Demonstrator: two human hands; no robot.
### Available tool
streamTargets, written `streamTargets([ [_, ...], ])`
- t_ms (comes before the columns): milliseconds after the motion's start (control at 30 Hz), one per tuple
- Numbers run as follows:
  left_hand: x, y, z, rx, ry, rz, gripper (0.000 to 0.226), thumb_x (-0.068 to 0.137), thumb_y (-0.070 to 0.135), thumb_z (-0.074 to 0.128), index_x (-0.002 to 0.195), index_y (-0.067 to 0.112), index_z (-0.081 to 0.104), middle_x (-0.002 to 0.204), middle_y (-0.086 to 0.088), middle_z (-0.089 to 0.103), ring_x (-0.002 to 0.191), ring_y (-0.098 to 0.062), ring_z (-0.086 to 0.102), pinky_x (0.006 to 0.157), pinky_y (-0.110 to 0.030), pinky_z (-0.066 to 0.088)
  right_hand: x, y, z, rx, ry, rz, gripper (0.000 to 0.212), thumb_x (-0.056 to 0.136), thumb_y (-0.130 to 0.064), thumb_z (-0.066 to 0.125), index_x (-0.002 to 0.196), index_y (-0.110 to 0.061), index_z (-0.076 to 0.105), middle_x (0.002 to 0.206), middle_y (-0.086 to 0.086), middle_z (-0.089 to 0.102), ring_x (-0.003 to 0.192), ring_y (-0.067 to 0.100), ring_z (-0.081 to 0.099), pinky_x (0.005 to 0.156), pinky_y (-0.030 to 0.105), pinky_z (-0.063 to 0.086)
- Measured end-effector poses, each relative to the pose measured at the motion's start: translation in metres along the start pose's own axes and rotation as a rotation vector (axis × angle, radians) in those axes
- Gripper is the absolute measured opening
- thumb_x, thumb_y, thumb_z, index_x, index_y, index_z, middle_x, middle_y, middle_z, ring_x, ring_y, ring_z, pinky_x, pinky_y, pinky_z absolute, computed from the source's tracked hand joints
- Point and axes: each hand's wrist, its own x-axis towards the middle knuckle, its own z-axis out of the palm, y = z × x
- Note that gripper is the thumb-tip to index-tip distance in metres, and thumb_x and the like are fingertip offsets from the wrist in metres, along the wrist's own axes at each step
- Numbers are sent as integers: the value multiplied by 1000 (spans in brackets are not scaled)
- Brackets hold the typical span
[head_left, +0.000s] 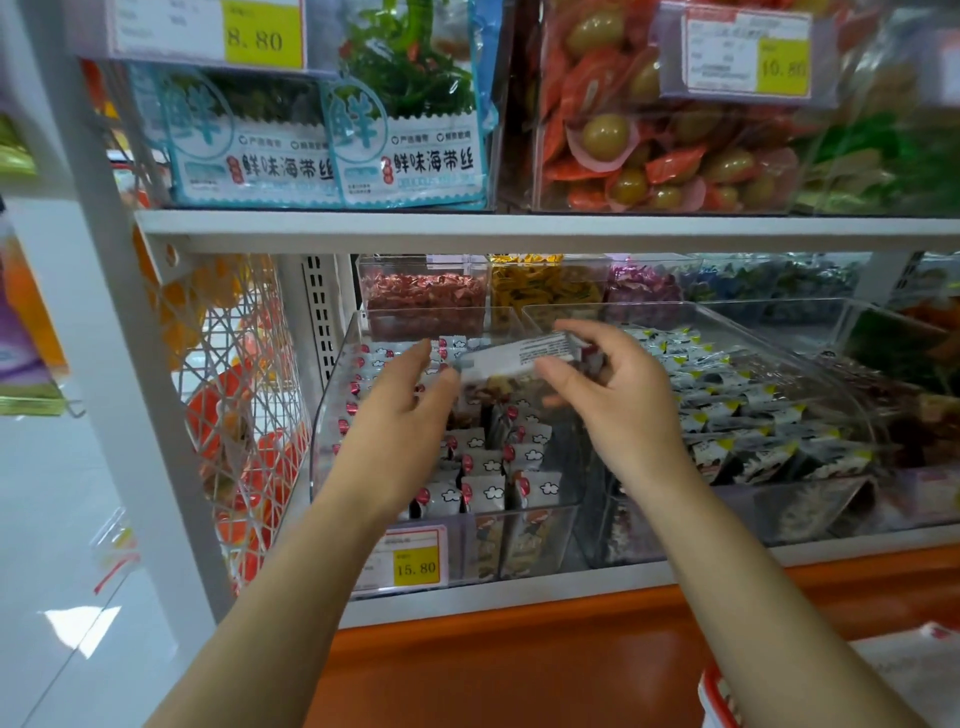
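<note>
The packet (511, 364) I hold is small and flat. Its pale back carries a block of fine black print, and lower down the wrapper turns dark with reddish patches, too blurred to read. It hangs tilted, top edge rising to the right, pinched at its right end between the thumb and fingers of my right hand (618, 395). It is in the air over the clear bin (332, 415), and my left hand (410, 415) has its straight fingers at the left edge.

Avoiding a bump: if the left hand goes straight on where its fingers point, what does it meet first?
Probably the packet the right hand pinches; the left hand is nearly touching its edge. Depth is unclear: it might reach the cloud-printed sachets in the clear bin.
</note>
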Motion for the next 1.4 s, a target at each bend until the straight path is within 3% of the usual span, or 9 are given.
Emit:
streamTargets([
  [67, 1, -8, 2, 495, -35, 127, 51, 96, 40, 39, 144, 22, 32, 152, 1, 29, 140, -20, 23, 114, -40, 21, 7, 3, 3, -54, 89, 17, 38, 81, -25, 71, 114, -18, 54, 105, -1, 61, 92, 24, 65, 85, 40, 53],
  [167, 0, -21, 10, 857, -206, 126, 53, 96, 50, 28, 145, 28, 27, 157, 4, 11, 144, -16, -4, 115, -46, -1, 18, 5, 12, -244, 67, -59, 33, 79, -27, 73, 104, -17, 53, 90, -6, 56, 80, 12, 57, 71, 8, 43],
  [333, -1, -22, 9, 859, -193, 157, 47, 95, 49, 34, 139, 33, 37, 154, 4, 21, 142, -15, 3, 114, -43, 1, 34, 4, 38, -634, -233, -183, 37, 78, -29, 73, 106, -11, 56, 99, 3, 58, 90, 20, 57, 62, 26, 39],
  [467, -4, -19, 4, 844, -191, 160, 46, 93, 49, 37, 138, 37, 39, 149, 4, 29, 140, -17, 12, 113, -43, 8, 44, 1, 53, -822, -497, -144, 31, 83, -30, 68, 103, -8, 57, 110, 9, 56, 92, 24, 56, 74, 35, 45],
  [633, 0, -19, -13, 832, -153, 115, 46, 92, 46, 43, 134, 29, 47, 145, 0, 36, 137, -22, 20, 114, -43, 18, 50, 0, 60, -918, -891, -61, 27, 95, -8, 43, 110, -5, 65, 114, 15, 65, 101, 30, 60, 88, 41, 50],
  [833, 2, -20, -15, 816, -156, 121, 46, 93, 41, 46, 135, 24, 46, 141, -1, 41, 133, -23, 26, 111, -38, 24, 68, 2, 54, -718, -647, -49, 38, 90, 7, 41, 111, -12, 67, 121, 5, 64, 112, 18, 58, 94, 29, 44],
  [1000, 1, -19, -15, 778, -156, 127, 45, 94, 37, 46, 136, 22, 45, 140, -1, 41, 131, -22, 26, 107, -34, 25, 84, 20, 67, -864, -550, -145, 16, 90, -10, 57, 97, -17, 70, 110, -2, 67, 106, 15, 58, 110, 42, 30],
  [1200, 3, -20, -16, 746, -145, 125, 45, 94, 36, 48, 135, 20, 45, 139, -1, 42, 131, -22, 28, 106, -33, 25, 82, 30, 78, -909, -567, -223, 4, 86, -19, 65, 83, -16, 67, 92, -4, 65, 106, 19, 48, 90, 34, 40],
  [1400, 4, -17, -17, 608, -48, 153, 44, 94, 27, 50, 136, 15, 45, 137, -4, 44, 124, -20, 39, 98, -23, 29, 72, 9, 54, -524, -386, -153, 4, 91, -13, 56, 87, -12, 57, 85, -1, 60, 80, 15, 57, 78, 36, 51],
])
